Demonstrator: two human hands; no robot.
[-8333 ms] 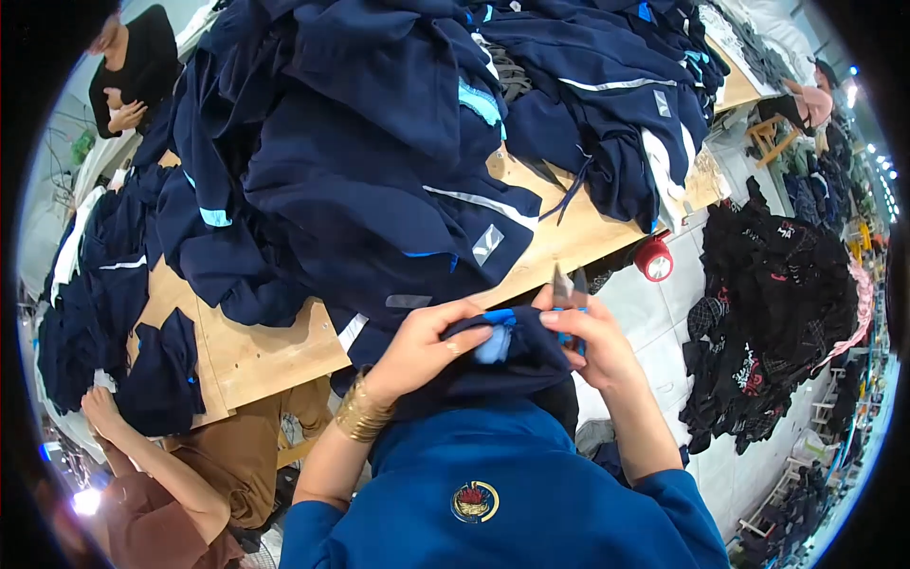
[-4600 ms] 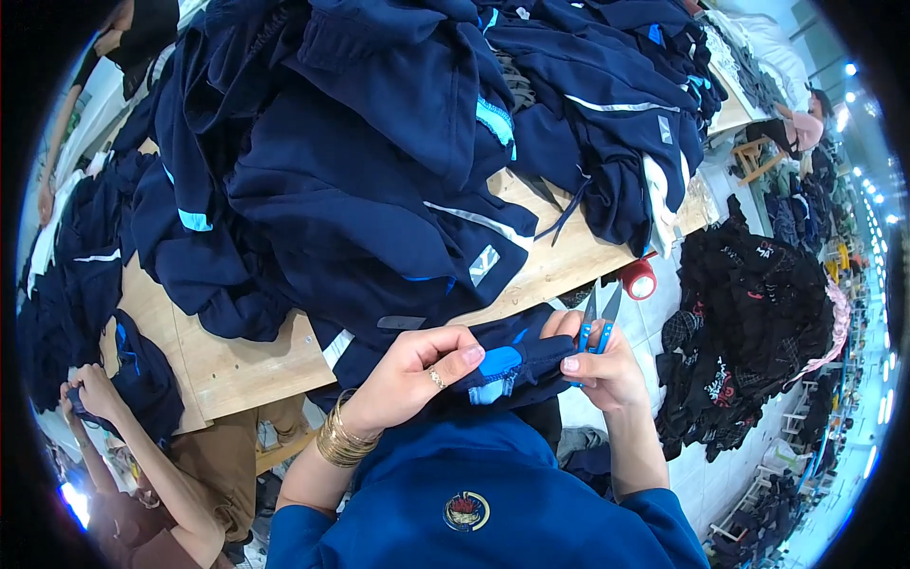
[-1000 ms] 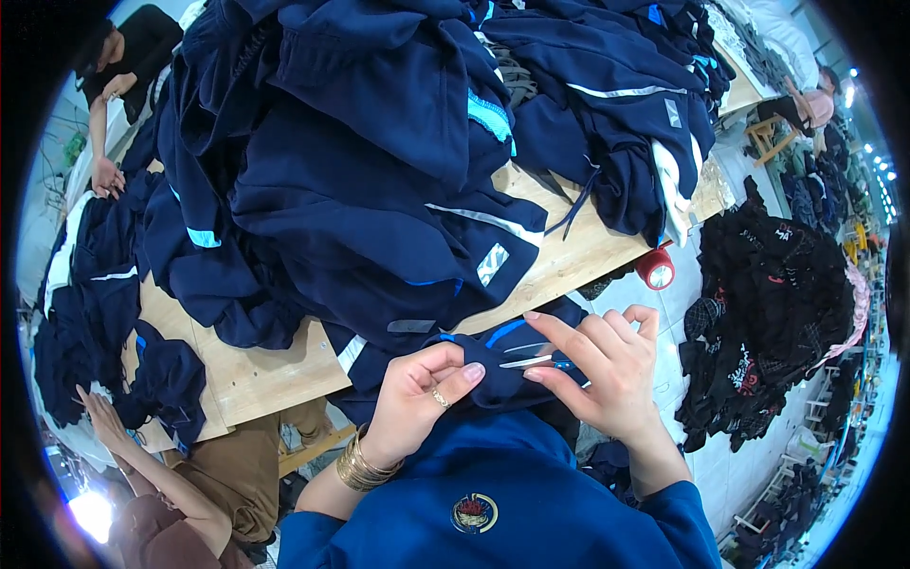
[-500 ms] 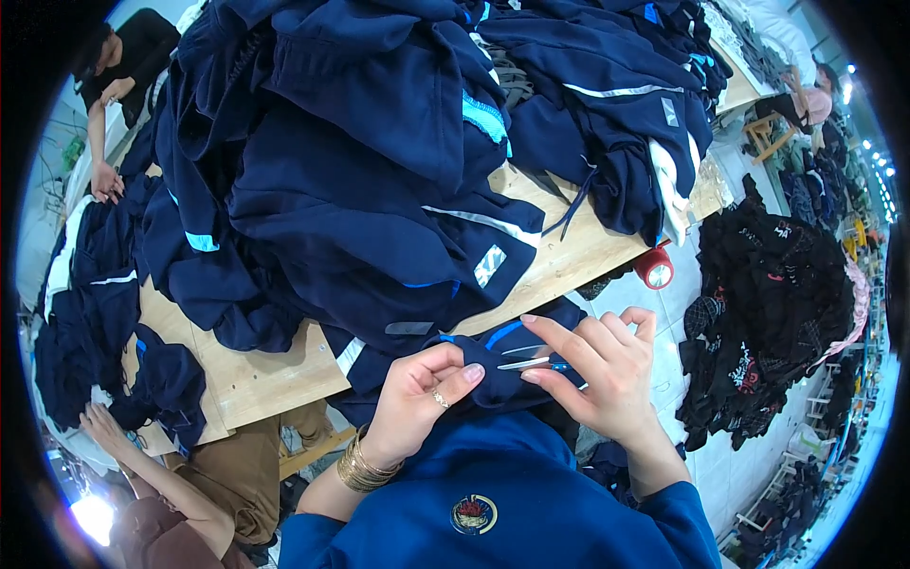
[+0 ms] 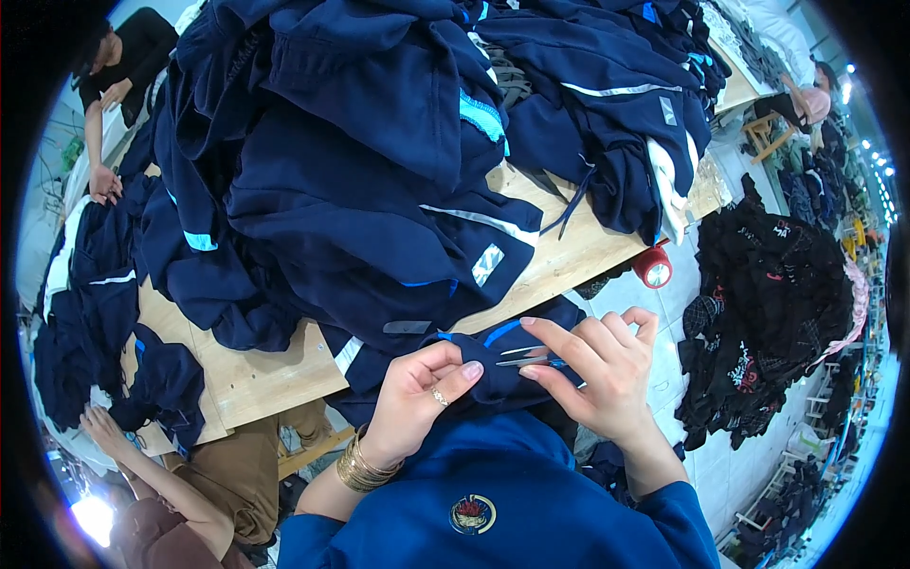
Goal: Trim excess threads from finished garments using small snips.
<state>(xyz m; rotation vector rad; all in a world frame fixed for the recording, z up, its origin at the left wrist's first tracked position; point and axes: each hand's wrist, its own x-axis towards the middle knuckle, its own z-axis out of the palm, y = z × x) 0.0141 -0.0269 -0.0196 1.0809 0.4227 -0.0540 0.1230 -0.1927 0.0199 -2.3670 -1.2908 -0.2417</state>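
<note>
Thumb and bent fingers of my left hand (image 5: 417, 391) pinch the edge of a navy garment (image 5: 502, 387) with bright blue trim, held in front of my body. Gold bangles circle that wrist, and a ring is on one finger. My right hand (image 5: 607, 375) grips a small pair of thread snips (image 5: 523, 360) between thumb and index finger. The snips' pointed metal blades face left, close to the left fingertips, with a narrow gap between them. Most of the snips' handle is hidden in the hand. The other right fingers are curled upward.
A large pile of navy garments (image 5: 332, 180) covers the wooden table (image 5: 261, 379) ahead. A red cylindrical object (image 5: 653, 267) is by the table's right edge. Black garments (image 5: 768, 313) are heaped on the floor at right. Co-workers' hands (image 5: 104, 183) handle clothing at left.
The snips' blades have come slightly closer together. Both hands stay in nearly the same place, with the left still pinching the garment.
</note>
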